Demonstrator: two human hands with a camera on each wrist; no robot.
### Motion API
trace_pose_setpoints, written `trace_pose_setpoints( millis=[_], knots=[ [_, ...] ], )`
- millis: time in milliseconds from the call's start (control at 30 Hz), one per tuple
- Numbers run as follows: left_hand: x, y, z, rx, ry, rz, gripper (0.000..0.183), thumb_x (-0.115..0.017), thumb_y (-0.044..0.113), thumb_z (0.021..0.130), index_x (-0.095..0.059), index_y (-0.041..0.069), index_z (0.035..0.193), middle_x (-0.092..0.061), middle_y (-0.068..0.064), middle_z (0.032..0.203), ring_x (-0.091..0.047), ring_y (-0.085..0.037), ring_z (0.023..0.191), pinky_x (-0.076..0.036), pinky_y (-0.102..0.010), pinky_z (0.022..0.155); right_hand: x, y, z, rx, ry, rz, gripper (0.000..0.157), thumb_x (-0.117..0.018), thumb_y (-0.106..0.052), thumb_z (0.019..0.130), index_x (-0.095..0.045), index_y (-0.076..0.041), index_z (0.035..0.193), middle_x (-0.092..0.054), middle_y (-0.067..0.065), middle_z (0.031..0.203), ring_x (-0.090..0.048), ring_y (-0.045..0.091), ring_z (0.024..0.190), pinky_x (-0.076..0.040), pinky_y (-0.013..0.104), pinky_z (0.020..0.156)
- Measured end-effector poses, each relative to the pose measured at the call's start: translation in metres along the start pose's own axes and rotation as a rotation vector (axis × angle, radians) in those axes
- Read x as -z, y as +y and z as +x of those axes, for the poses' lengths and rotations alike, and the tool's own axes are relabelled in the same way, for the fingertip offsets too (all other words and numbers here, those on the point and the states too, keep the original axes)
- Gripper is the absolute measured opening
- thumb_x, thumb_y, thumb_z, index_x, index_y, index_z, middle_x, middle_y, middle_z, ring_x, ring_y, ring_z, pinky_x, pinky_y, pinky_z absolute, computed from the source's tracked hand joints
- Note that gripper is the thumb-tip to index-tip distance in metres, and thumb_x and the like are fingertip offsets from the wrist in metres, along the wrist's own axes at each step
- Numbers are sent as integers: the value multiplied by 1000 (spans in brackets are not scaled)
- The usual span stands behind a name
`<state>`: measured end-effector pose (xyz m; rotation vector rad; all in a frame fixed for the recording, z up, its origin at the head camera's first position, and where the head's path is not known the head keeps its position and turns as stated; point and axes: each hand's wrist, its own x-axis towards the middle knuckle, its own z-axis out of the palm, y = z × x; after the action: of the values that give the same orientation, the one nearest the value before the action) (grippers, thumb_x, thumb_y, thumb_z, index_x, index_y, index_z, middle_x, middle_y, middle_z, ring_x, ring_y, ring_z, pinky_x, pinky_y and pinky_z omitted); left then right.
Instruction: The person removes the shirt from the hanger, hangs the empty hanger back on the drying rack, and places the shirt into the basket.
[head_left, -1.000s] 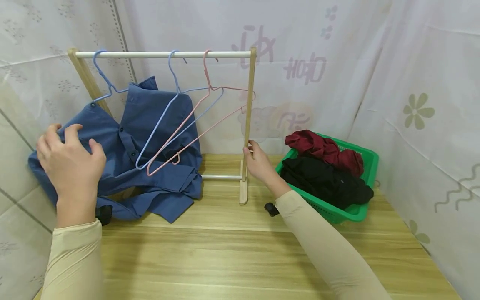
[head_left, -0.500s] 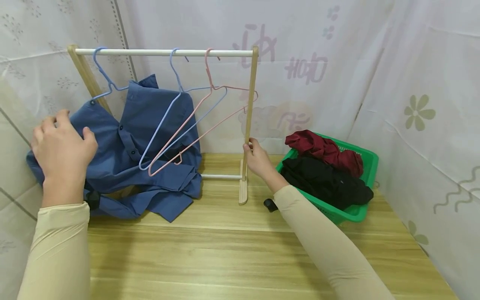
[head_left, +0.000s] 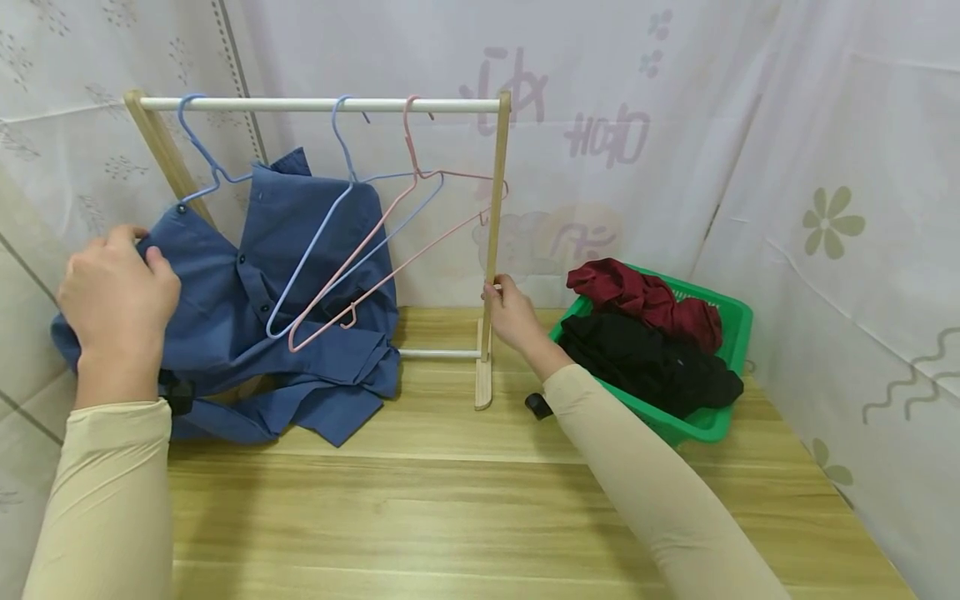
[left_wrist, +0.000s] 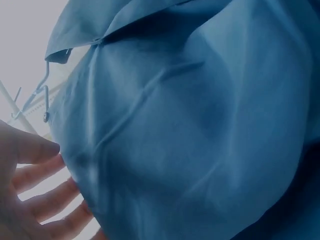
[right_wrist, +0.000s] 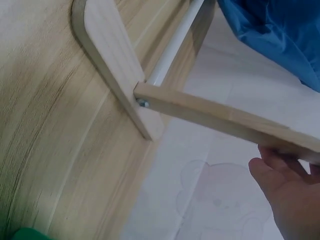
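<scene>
A blue buttoned shirt hangs crookedly from a blue hanger at the left of a small clothes rack. Its lower part lies bunched on the table. My left hand is at the shirt's left edge. In the left wrist view, the left fingers lie spread and fairly straight along the cloth's edge, with the thumb tip touching or very near it. My right hand holds the rack's right wooden post between thumb and fingers.
Another blue hanger and a pink hanger hang bare on the rail. Right of the rack, a green basket holds a dark red garment and a black garment. Patterned curtains close in the wooden table.
My left hand has shifted left and closer to the shirt's edge, its fingers less raised. The right hand stays on the post. The head view has drifted slightly.
</scene>
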<state>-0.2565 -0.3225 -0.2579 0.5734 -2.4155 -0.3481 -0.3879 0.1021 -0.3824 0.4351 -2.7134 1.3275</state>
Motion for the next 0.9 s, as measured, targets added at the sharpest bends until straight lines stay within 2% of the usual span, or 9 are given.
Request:
trace_pose_setpoints(
  millis=[133, 233, 367, 500, 667, 767, 833, 900],
  knots=[
    [1, 1, 0, -23, -6, 7, 49, -28, 24, 101, -48, 9, 144, -54, -33, 131, -48, -60, 113, -38, -71, 90, 2, 2, 3, 7, -24, -52, 53, -25, -48, 105, -38, -9, 139, -64, 13, 127, -63, 32, 113, -54, 43, 85],
    [3, 0, 0, -37, -35, 30, 50, -26, 21, 102, -46, 13, 147, -53, -33, 132, -47, -60, 113, -39, -70, 90, 3, 1, 6, 3, -46, -103, 50, -23, -46, 105, -39, -10, 137, -66, 11, 125, -65, 31, 107, -55, 39, 78],
    [3, 0, -1, -56, -52, 50, 50, -25, 20, 102, -46, 16, 146, -54, -33, 132, -48, -59, 111, -41, -69, 87, 5, -1, 7, -7, -73, -130, 47, -23, -44, 106, -39, -11, 135, -66, 14, 125, -66, 33, 107, -55, 38, 74],
    [2, -1, 0, -99, -26, -3, 47, -29, 17, 100, -51, 20, 142, -56, -29, 131, -51, -58, 109, -43, -67, 79, 5, -1, 8, -3, -70, -159, 44, -23, -41, 107, -39, -10, 134, -67, 16, 124, -68, 33, 103, -55, 35, 69],
    [1, -1, 1, -86, 1, -101, 44, -36, 13, 98, -54, 24, 136, -58, -18, 132, -52, -51, 118, -44, -62, 92, 3, -1, 9, 13, -48, -199, 44, -21, -42, 106, -41, -10, 129, -69, 13, 118, -69, 30, 88, -52, 32, 60],
    [1, -1, 1, -68, -3, -132, 44, -37, 12, 97, -55, 25, 135, -59, -14, 131, -53, -49, 120, -45, -59, 94, 2, 0, 10, 20, -45, -208, 43, -21, -42, 106, -41, -11, 127, -69, 12, 116, -68, 29, 84, -52, 32, 61],
    [1, -1, 1, -67, -21, -142, 46, -37, 10, 95, -53, 26, 136, -59, -14, 131, -54, -48, 120, -49, -54, 82, 2, 0, 10, 19, -43, -202, 41, -22, -41, 106, -42, -11, 126, -69, 13, 116, -68, 30, 86, -53, 33, 62],
    [2, -1, 1, -76, -23, -149, 47, -37, 9, 94, -54, 26, 135, -60, -14, 129, -55, -48, 118, -47, -44, 70, 1, 0, 10, 13, -38, -187, 39, -23, -40, 106, -42, -11, 125, -68, 14, 116, -69, 31, 89, -54, 34, 65]
  ],
)
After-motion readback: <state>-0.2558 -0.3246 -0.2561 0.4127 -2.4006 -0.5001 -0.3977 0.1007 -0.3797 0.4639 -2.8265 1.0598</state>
